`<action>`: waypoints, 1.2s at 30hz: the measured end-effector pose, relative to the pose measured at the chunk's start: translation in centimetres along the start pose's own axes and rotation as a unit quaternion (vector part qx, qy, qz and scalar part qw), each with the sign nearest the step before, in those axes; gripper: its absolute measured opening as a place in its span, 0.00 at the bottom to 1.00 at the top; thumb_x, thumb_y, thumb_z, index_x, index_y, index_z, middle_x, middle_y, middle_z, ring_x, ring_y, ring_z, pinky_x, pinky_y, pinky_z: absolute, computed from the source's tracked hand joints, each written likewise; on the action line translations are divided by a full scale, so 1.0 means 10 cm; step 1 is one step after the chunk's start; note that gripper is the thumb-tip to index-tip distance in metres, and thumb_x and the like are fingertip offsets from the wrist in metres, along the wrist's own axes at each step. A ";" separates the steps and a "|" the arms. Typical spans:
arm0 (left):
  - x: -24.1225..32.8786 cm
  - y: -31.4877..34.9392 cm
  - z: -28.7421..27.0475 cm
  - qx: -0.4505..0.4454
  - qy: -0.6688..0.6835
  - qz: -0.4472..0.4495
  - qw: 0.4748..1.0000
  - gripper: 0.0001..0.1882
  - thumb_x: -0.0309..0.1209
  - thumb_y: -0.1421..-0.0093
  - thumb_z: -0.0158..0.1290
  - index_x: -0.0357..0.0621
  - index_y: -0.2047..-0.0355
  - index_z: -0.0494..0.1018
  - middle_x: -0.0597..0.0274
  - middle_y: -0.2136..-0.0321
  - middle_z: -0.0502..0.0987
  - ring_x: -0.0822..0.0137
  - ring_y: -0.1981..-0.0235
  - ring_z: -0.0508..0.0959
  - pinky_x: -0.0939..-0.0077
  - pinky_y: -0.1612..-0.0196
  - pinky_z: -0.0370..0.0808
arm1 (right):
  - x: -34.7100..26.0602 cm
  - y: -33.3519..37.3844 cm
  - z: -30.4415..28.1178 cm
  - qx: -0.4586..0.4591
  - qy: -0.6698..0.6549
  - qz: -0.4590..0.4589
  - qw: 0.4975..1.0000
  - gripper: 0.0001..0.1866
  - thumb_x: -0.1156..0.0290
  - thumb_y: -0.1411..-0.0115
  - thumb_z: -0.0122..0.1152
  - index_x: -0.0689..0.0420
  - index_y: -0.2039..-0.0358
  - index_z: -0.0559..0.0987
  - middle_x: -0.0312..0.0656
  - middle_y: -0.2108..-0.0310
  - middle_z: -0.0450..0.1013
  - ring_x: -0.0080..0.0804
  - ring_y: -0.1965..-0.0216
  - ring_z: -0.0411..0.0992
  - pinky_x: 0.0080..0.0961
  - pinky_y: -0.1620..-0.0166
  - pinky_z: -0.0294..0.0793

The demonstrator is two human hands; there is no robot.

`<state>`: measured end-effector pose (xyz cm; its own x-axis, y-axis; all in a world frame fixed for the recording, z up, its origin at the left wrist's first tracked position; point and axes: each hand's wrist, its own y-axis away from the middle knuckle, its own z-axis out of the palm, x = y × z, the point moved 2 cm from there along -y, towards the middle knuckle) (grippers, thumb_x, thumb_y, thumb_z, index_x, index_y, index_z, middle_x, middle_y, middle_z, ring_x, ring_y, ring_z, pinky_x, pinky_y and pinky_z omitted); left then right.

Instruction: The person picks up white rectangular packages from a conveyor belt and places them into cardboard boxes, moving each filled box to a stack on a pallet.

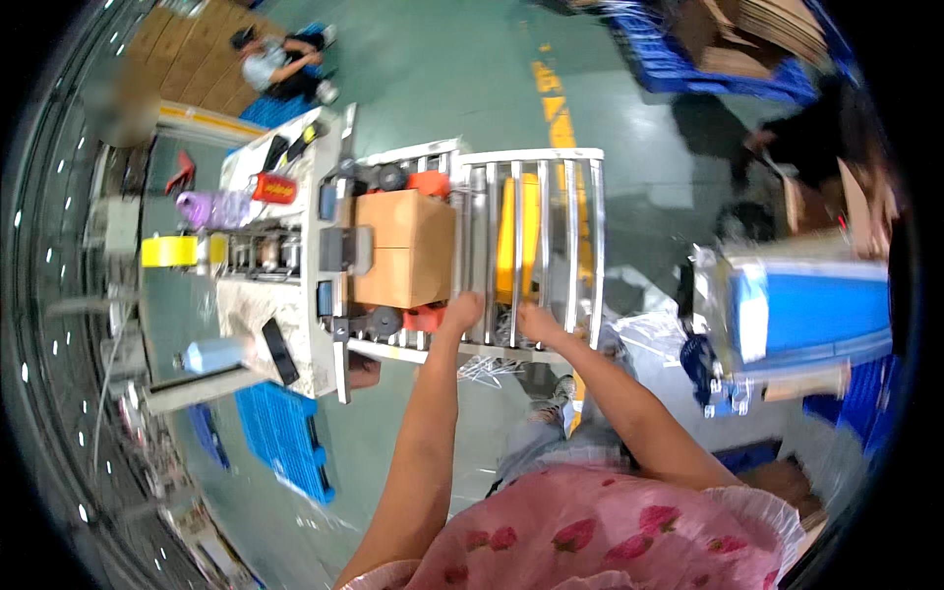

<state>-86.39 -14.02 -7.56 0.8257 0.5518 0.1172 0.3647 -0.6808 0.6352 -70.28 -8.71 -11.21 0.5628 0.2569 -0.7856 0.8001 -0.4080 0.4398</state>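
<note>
A closed brown cardboard box (403,251) sits at the outlet of a carton sealing machine (334,251), between its orange-and-black side rollers. From there a metal roller conveyor (565,241) runs to the right. My left hand (464,311) is closed, beside the box's near right corner; whether it touches the box I cannot tell. Farther right, my right hand (535,321) is curled into a loose fist over the near part of the rollers, apart from the box. Nothing shows in either hand. A yellow panel (517,236) shows beneath the rollers.
On the machine's top lie a phone (279,350), a water bottle (216,355) and a red tin (273,189). A yellow tape roll (169,252) is mounted at its left. At right stands a blue-topped stack (811,310). Two other people are in the background.
</note>
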 end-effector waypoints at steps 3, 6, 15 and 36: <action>0.38 0.16 0.87 -0.066 -0.079 0.231 0.967 0.19 0.37 0.44 0.31 0.36 0.67 0.68 0.40 0.73 0.70 0.46 0.69 0.71 0.58 0.62 0.66 | 0.86 1.04 0.44 -0.067 0.044 0.053 0.995 0.14 0.74 0.56 0.44 0.59 0.67 0.72 0.52 0.67 0.69 0.45 0.64 0.68 0.35 0.62 0.66; 0.93 0.52 1.84 -0.103 -0.020 0.269 0.957 0.21 0.40 0.43 0.32 0.37 0.62 0.67 0.46 0.64 0.70 0.53 0.67 0.72 0.64 0.66 0.69 | 1.43 2.36 0.30 -0.056 0.099 0.238 0.965 0.14 0.75 0.58 0.46 0.56 0.67 0.73 0.50 0.68 0.70 0.44 0.63 0.67 0.36 0.61 0.67; 0.38 1.31 2.61 -0.357 -0.072 0.349 0.864 0.22 0.44 0.43 0.33 0.39 0.66 0.68 0.50 0.65 0.70 0.54 0.62 0.69 0.67 0.60 0.65 | 1.88 6.22 1.33 0.464 -0.157 0.618 0.615 0.12 0.72 0.59 0.47 0.58 0.71 0.74 0.49 0.68 0.70 0.44 0.64 0.68 0.34 0.62 0.67; 4.56 2.06 3.92 -0.248 -0.356 0.623 0.651 0.20 0.41 0.44 0.32 0.38 0.76 0.68 0.46 0.76 0.70 0.47 0.74 0.70 0.58 0.70 0.65 | 1.63 7.93 3.78 0.482 -0.197 0.705 0.481 0.15 0.57 0.54 0.45 0.55 0.83 0.74 0.45 0.78 0.70 0.39 0.74 0.70 0.33 0.69 0.68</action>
<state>-24.37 -21.83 -19.07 0.4020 -0.7627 0.5066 -0.8169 -0.0488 0.5747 -5.48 -69.97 -5.60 0.1693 -0.9798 -0.1062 -0.8950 -0.1979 0.3997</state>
